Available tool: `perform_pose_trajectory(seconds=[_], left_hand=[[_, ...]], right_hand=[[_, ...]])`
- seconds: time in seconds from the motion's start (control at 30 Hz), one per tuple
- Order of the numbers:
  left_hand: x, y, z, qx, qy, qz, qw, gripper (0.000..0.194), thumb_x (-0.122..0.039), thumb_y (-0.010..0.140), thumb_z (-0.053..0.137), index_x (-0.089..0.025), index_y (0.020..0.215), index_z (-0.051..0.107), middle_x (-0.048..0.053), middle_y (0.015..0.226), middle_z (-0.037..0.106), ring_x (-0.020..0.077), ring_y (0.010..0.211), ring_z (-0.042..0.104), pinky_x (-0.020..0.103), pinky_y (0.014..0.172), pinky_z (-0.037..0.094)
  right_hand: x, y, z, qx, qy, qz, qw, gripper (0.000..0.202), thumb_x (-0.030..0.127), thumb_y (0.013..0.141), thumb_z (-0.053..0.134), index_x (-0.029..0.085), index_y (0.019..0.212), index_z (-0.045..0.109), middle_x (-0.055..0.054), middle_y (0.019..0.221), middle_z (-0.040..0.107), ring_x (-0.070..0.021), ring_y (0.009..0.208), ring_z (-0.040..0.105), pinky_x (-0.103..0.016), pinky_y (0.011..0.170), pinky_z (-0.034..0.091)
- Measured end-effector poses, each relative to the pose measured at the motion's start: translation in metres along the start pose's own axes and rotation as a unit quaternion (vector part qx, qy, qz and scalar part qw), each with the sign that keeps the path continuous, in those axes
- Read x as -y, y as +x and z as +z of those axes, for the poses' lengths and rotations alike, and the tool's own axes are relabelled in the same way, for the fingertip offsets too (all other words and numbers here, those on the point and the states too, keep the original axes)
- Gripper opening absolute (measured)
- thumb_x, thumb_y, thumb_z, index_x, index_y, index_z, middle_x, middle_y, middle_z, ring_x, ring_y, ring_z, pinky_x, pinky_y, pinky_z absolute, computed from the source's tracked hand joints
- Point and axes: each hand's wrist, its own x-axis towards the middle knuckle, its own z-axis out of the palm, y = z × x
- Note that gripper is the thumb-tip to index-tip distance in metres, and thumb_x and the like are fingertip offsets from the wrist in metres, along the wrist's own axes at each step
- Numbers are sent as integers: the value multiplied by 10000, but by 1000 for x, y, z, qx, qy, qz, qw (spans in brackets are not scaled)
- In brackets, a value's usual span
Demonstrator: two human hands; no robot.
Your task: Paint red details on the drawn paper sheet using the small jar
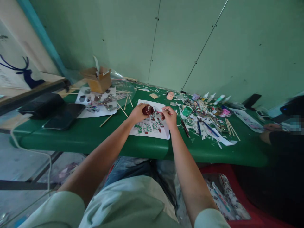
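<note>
In the head view, my left hand [137, 114] is wrapped round a small dark red jar [148, 110], tilted with its opening toward the right. My right hand [170, 116] pinches a thin reddish stick or brush [160, 112], its tip near the mouth of the jar. Below both hands lies a white sheet [158, 135] on the green table. Green and dark red painted pieces [147, 127] rest on the sheet, partly covered by my left hand and the jar.
Paper scraps, pens and a green paint jar [186, 110] crowd the table on the right, with glue bottles [211, 97] behind. At left are a cardboard box [101, 83], a sheet of dark pieces [95, 110] and a black tablet [64, 116]. Another person's hand [267, 136] is far right.
</note>
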Motion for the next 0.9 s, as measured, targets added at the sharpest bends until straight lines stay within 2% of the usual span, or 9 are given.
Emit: perform_pose_trajectory(seconds=[0.33, 0.43, 0.57, 0.77, 0.9], left_hand=[[2, 0, 0, -12, 7, 6, 1000, 596, -243, 571, 680, -205, 1139, 503, 79, 1123, 513, 245, 1029, 537, 351, 892, 434], [0, 0, -1, -12, 13, -5, 1000, 578, -235, 580, 673, -215, 1132, 502, 76, 1127, 510, 246, 1029, 538, 352, 883, 435], [-2, -2, -3, -19, 17, -21, 999, 560, -260, 597, 673, -228, 1127, 496, 73, 1116, 519, 250, 1015, 542, 355, 848, 444], [0, -2, -1, -19, 13, -41, 999, 562, -318, 616, 678, -227, 1134, 479, 89, 1130, 527, 269, 989, 553, 376, 813, 448], [3, -1, 1, -17, 7, -47, 999, 572, -327, 620, 674, -232, 1143, 463, 93, 1143, 523, 271, 999, 551, 372, 808, 446]], right_hand=[[1, 0, -3, -24, 12, -11, 1000, 174, 340, 704, 566, 186, 784, 576, 52, 490, 568, -73, 366, 489, -178, 358, 379], [1, 1, -4, -36, 33, -2, 999, 255, 408, 733, 540, 167, 787, 606, 27, 486, 584, -85, 354, 488, -200, 353, 397], [1, 1, -6, -58, 61, 30, 996, 442, 557, 780, 454, 157, 651, 590, -17, 475, 585, -107, 347, 506, -236, 355, 437], [3, -23, -9, -96, 31, 30, 994, 437, 556, 759, 524, 198, 513, 477, 66, 327, 394, -74, 256, 377, -224, 340, 430], [5, -43, -11, -76, 24, 51, 996, 438, 563, 770, 506, 202, 525, 482, 70, 315, 394, -72, 244, 352, -228, 337, 431]])
